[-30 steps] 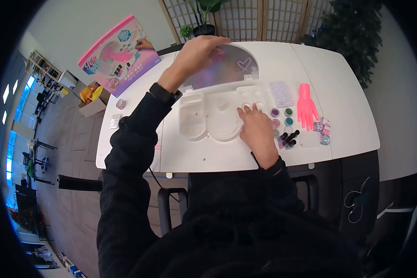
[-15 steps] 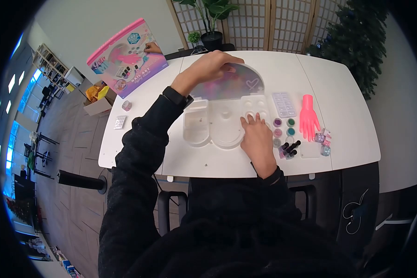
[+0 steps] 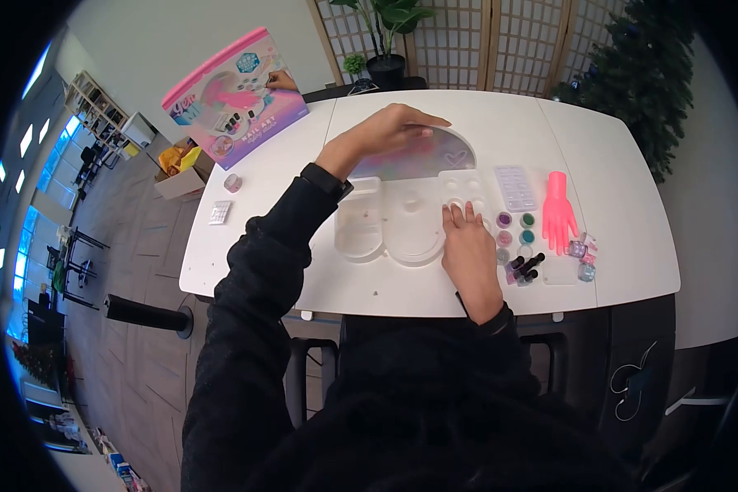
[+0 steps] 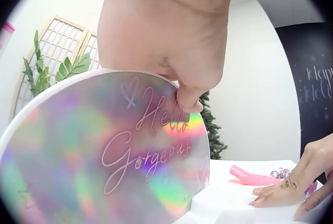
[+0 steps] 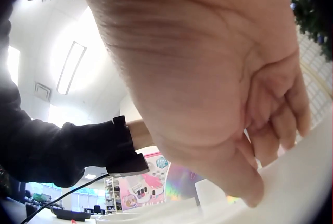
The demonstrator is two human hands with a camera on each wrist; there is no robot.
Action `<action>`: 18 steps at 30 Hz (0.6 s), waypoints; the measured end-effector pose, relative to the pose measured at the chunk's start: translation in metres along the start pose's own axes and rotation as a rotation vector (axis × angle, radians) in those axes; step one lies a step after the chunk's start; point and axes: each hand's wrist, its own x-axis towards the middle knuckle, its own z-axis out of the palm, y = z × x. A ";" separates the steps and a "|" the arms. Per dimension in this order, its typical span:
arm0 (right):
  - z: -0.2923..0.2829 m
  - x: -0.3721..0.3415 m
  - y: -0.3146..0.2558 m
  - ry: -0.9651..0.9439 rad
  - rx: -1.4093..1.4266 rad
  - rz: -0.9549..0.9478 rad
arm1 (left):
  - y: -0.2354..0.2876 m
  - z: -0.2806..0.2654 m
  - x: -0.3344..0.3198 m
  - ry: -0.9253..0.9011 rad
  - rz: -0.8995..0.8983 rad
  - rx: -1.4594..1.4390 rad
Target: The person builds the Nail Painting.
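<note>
Left hand (image 3: 383,135) pinches the raised lid (image 3: 418,164) by its top rim; right hand (image 3: 472,258), fingers spread, rests on the tray (image 3: 408,232), there on the tabletop (image 3: 336,293)! Danger: too light a hold and the tray could skid or tip if the lid gets pulled.

A white table (image 3: 328,291) carries tray (image 3: 400,231), pots (image 3: 528,220), box (image 3: 239,107).

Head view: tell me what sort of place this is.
Probably an office or shared workroom, seemingly decorated for a holiday: a long room with tall windows and dark chairs at far desks, a tall wooden bookshelf by the wall, and a dark green artificial-looking Christmas tree beside the table.
</note>
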 end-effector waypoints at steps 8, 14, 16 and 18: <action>-0.008 0.001 0.000 -0.037 -0.006 -0.020 | 0.011 0.011 -0.011 0.063 -0.164 0.017; -0.007 0.001 0.002 -0.052 0.035 -0.032 | 0.017 0.012 -0.011 0.081 -0.162 0.140; -0.024 -0.002 0.006 -0.107 0.167 -0.036 | 0.015 0.014 -0.012 0.112 -0.129 0.075; -0.033 -0.004 0.021 -0.063 0.381 -0.070 | 0.016 0.011 -0.013 0.094 -0.133 0.086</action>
